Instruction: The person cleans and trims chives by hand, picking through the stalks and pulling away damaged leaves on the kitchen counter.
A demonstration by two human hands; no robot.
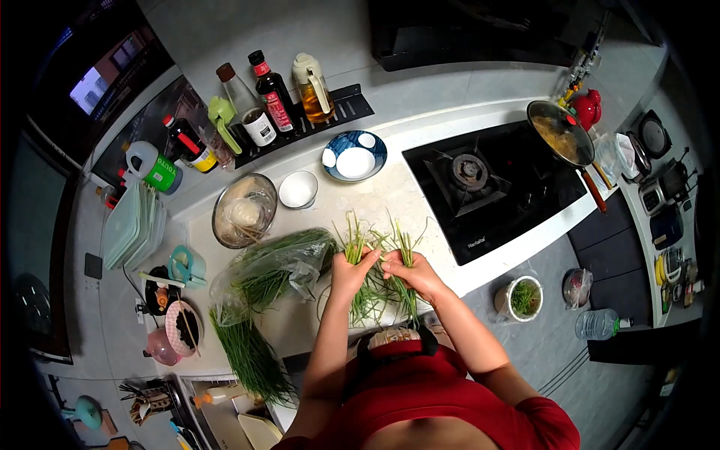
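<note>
Pinching thin green stalks, both bare hands meet above the pale counter (390,196). The left hand (352,271) is closed around a loose tuft (351,234), its wiry stems fanning up past the knuckles. The right hand (412,274) is likewise closed, gripping a second tuft (406,240) of slender, slightly crooked stems. Thumbs and fingertips come close together between the two tufts; whether they touch, I cannot tell. Just below the grip, on the near side, lies a tangled heap of limp, stringy stalks (367,306), lighter and yellower than the rest.

Immediately left of the grip sits a crinkled, see-through plastic bag (301,283), glossy where it catches the light, with dark, grassy greens showing through it. Farther left and nearer the body, a long bunch (253,360) of smooth, straight, deep-green blades spreads out like a brush.

Beyond the hands stand a smooth white bowl (298,190), small and round, and a wider, shallow blue-patterned bowl (355,162) with a shiny glaze. Beyond and to the left is a round bowl (219,217) with something pale inside. Right of the grip, the flat black glass stove (442,206) carries a ridged metal burner (470,172). Lower right, well apart from the hands, a round white bucket (505,303) holds leafy green bits.
</note>
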